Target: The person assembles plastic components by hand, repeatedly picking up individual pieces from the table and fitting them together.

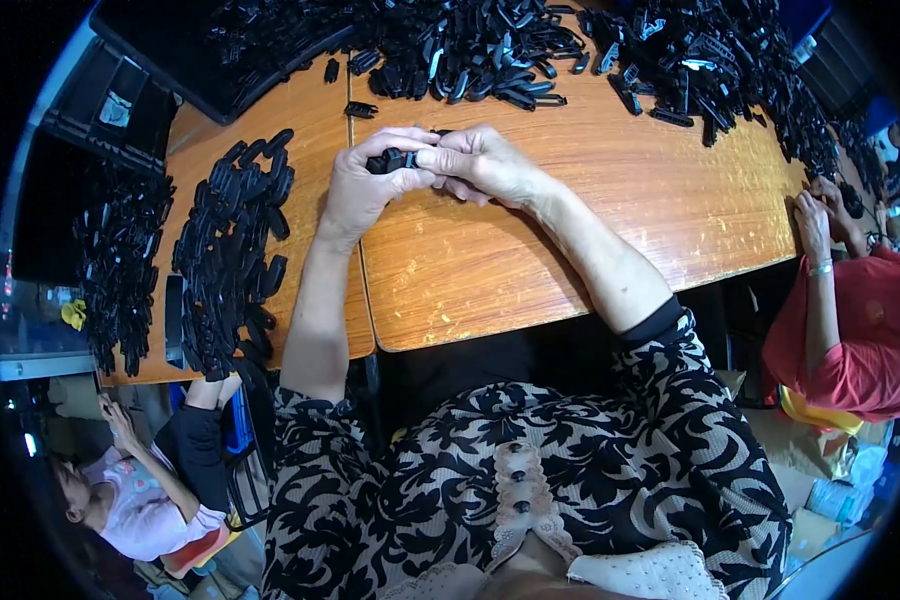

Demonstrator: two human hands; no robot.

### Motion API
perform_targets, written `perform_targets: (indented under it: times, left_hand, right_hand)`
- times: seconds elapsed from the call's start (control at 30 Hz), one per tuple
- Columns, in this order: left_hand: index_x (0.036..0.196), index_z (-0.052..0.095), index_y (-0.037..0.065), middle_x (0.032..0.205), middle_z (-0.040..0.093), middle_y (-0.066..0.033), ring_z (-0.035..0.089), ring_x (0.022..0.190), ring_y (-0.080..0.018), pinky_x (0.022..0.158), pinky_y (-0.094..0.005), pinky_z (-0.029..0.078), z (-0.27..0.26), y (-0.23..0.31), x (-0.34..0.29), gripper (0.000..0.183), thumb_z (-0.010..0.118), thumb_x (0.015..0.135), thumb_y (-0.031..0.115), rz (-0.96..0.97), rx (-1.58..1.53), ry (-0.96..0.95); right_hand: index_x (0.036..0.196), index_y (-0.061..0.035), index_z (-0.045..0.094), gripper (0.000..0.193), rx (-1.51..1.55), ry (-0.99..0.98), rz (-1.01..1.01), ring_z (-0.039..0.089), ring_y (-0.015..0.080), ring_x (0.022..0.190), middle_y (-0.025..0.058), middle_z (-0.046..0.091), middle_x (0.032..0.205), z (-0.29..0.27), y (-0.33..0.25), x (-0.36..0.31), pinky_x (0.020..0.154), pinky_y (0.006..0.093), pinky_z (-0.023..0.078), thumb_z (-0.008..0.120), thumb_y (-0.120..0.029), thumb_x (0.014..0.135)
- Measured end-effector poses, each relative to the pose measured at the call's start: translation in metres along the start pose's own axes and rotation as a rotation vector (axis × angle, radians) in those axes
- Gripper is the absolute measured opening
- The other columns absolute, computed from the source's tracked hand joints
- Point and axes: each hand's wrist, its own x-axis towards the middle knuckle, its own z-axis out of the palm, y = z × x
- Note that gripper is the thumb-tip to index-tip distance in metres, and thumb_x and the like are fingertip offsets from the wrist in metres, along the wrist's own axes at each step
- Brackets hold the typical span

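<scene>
Both my hands meet over the wooden table, holding a small black plastic part between them. My left hand wraps its fingers round the part from the left. From the right, my right hand presses its thumb against the part's near end, with its other fingers curled behind. Much of the part is hidden by the fingers, so its full shape does not show. Two loose black pieces lie just beyond my left hand, one of them a short ribbed piece.
Heaped black plastic parts cover the table's far side, with another heap at far right. Rows of long black pieces lie to the left. One co-worker in red sits at right, another in pink at lower left.
</scene>
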Motion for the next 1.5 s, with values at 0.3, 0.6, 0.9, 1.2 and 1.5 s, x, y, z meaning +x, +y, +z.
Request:
perform_targets:
  times: [0.3, 0.6, 0.9, 1.2, 1.5]
  left_hand:
    - [0.093, 0.074, 0.003, 0.088, 0.069, -0.0028, 0.062, 0.080, -0.0118, 0.077, -0.0232, 0.049, -0.068, 0.020, -0.016, 0.022, 0.079, 0.071, 0.004, -0.348, 0.408, 0.139]
    - [0.127, 0.064, 0.014, 0.139, 0.054, -0.0069, 0.051, 0.125, -0.0267, 0.107, -0.0379, 0.039, -0.006, -0.002, 0.015, 0.040, 0.066, 0.087, 0.016, 0.292, 0.932, 0.151]
    - [0.117, 0.062, 0.009, 0.114, 0.065, -0.0096, 0.058, 0.110, -0.0293, 0.096, -0.0429, 0.044, 0.018, -0.020, 0.021, 0.033, 0.066, 0.085, 0.004, 0.206, 1.032, 0.095]
    - [0.112, 0.067, 0.003, 0.102, 0.069, -0.0078, 0.066, 0.090, -0.0138, 0.081, -0.0255, 0.054, 0.011, -0.015, 0.011, 0.031, 0.070, 0.081, -0.003, -0.047, 0.282, 0.229]
    - [0.109, 0.070, 0.004, 0.092, 0.070, -0.0011, 0.063, 0.081, -0.0074, 0.075, -0.0226, 0.052, 0.013, -0.012, 0.010, 0.029, 0.073, 0.080, -0.002, -0.123, 0.252, 0.187]
  right_hand:
    - [0.105, -0.0098, 0.068, 0.020, -1.331, 0.850, -0.340, 0.065, 0.0299, 0.089, 0.0120, 0.064, 0.096, -0.052, 0.007, -0.001, 0.071, 0.0437, 0.053, 0.062, -0.015, 0.087]
    - [0.100, -0.0086, 0.068, 0.018, -1.464, 0.664, -0.209, 0.064, 0.0326, 0.093, 0.0159, 0.064, 0.095, -0.043, 0.014, 0.006, 0.075, 0.0428, 0.054, 0.062, -0.014, 0.084]
    - [0.108, -0.0123, 0.071, 0.033, -1.175, 0.322, -0.479, 0.066, 0.0314, 0.095, 0.0104, 0.068, 0.105, -0.059, 0.004, -0.001, 0.082, 0.0391, 0.055, 0.060, 0.002, 0.080]
    - [0.113, -0.0152, 0.071, 0.029, -1.349, 0.209, -0.588, 0.064, 0.0280, 0.099, 0.0086, 0.064, 0.118, -0.039, 0.011, -0.002, 0.081, 0.0370, 0.054, 0.069, -0.018, 0.084]
    - [0.092, -0.0003, 0.068, 0.016, -0.590, 0.284, -0.346, 0.059, 0.0193, 0.060, 0.0121, 0.064, 0.067, -0.029, 0.007, 0.002, 0.057, 0.0348, 0.047, 0.060, -0.012, 0.085]
